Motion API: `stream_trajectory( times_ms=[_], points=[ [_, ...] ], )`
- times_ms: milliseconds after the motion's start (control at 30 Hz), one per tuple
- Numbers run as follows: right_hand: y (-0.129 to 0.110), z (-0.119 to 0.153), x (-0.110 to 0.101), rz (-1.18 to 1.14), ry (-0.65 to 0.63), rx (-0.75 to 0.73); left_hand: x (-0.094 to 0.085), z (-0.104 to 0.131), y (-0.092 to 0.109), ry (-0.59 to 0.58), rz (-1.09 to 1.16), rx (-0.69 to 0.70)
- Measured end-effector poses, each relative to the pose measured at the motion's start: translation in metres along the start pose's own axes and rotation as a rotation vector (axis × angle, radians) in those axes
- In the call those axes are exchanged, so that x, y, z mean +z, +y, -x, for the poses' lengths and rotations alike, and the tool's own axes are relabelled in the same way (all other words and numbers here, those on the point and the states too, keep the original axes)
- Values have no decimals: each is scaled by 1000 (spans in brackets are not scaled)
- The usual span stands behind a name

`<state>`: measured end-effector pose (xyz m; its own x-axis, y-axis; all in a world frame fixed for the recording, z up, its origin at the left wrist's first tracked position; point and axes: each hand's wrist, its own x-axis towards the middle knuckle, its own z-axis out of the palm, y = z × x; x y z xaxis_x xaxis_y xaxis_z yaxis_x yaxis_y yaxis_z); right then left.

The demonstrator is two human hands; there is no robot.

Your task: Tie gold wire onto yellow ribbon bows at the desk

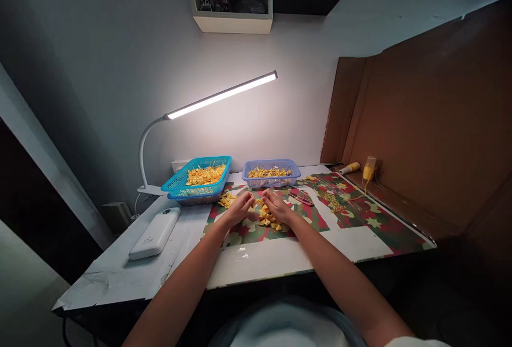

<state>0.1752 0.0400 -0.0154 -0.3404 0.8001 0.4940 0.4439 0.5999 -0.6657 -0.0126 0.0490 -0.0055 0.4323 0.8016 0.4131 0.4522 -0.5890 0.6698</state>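
Both hands are over the patterned mat, a small gap between them. My left hand (240, 208) has its fingers pressed together at a small yellow piece too small to make out. Facing it, my right hand (275, 204) is closed too, and what its fingertips pinch is hidden. A pile of yellow folded pieces (269, 219) lies below and beside my right hand. More yellow pieces (226, 200) lie just behind my left hand. Right of my right hand is a pink cutting tool (301, 199).
Behind are a blue basket (225, 175) and a purple basket (296, 171), both holding yellow pieces. A white power bank (155, 234) and a lit lamp (222, 95) stand left. On the right are thin yellow strands (333, 203), a glue bottle (369, 168) and a cardboard wall (420, 123).
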Motion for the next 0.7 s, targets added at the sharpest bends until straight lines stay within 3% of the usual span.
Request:
stream_trajectory(
  times_ms=[67,167,233,300,400,600,700],
  points=[
    [4,-1,-4,-4,73,41,-6,1,-1,92,-133,-34],
    [10,-2,-11,118,170,129,-19,4,0,347,-504,-180],
    [12,-2,-12,250,163,160,-26,7,3,461,-721,-286],
    [11,-1,-11,365,109,169,-27,9,5,481,-817,-328],
    [5,1,-6,485,-4,166,-18,9,7,395,-805,-252],
    [-2,1,0,583,-196,179,14,9,1,40,-682,29],
    [1,0,4,558,-209,111,23,9,-3,-3,-621,76]
  ],
)
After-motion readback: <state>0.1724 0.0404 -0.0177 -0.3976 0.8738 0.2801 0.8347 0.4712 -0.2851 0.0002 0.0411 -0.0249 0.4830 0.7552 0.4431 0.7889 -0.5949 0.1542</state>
